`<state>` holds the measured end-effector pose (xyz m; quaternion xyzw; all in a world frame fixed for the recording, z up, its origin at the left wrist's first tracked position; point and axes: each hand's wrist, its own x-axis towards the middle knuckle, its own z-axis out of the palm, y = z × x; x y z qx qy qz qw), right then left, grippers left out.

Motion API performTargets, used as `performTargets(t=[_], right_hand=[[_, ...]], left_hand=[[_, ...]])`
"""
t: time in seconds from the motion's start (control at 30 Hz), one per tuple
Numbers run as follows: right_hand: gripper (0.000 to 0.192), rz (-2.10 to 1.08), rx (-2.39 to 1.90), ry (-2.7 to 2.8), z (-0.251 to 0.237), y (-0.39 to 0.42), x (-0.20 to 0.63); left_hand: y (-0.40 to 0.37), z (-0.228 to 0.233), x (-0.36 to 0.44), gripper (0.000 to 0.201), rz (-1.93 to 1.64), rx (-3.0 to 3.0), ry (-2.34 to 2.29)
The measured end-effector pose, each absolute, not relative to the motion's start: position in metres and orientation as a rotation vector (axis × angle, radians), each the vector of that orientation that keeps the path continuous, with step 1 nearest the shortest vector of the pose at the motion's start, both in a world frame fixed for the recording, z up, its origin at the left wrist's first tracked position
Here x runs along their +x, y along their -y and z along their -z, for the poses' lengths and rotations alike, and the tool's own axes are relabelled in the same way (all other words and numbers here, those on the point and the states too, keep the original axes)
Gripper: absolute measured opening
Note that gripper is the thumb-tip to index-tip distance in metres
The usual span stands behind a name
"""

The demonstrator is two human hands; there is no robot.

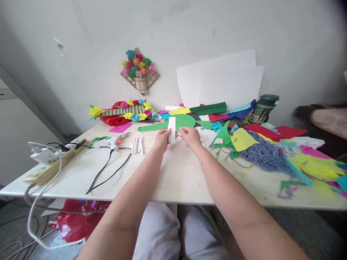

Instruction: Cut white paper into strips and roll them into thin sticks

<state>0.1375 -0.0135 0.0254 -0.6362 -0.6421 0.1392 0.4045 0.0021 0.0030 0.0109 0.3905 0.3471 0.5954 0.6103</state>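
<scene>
My left hand (163, 139) is closed on a white paper strip (172, 129), held upright over the table. Just to its right, my right hand (190, 136) has its fingers bent together near the strip; what they hold, if anything, is too small to tell. Behind both hands lies a green paper cutout (184, 121) with a rounded part and a long arm. On the table left of my left hand are several thin white rolled sticks (137, 146). A glue gun (115, 142) with an orange nozzle part rests farther left.
A power strip (55, 162) with plugged-in chargers sits at the left, its cables trailing off the table (173, 184). Blue-grey yarn (262, 153) and coloured paper scraps cover the right side. A flower-decorated craft (127, 110) and a dark green bottle (263, 109) stand at the back.
</scene>
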Motion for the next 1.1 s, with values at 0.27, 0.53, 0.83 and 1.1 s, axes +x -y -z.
performTargets(t=[0.27, 0.53, 0.83, 1.1], right_hand=[[0.040, -0.075, -2.361, 1.875, -0.038, 0.013, 0.169], [0.042, -0.023, -2.268, 2.013, -0.039, 0.019, 0.157], [0.034, -0.092, -2.200, 2.191, -0.045, 0.025, 0.150], [0.031, -0.232, -2.128, 2.155, -0.043, 0.020, 0.151]], left_hand=[[0.008, 0.002, -0.011, 0.034, -1.339, 0.936, -0.787], [0.004, 0.008, -0.017, 0.029, -1.363, 1.009, -0.736], [0.000, 0.011, -0.023, 0.035, -1.421, 0.947, -0.719], [-0.004, 0.010, -0.026, 0.027, -1.569, 0.803, -0.806]])
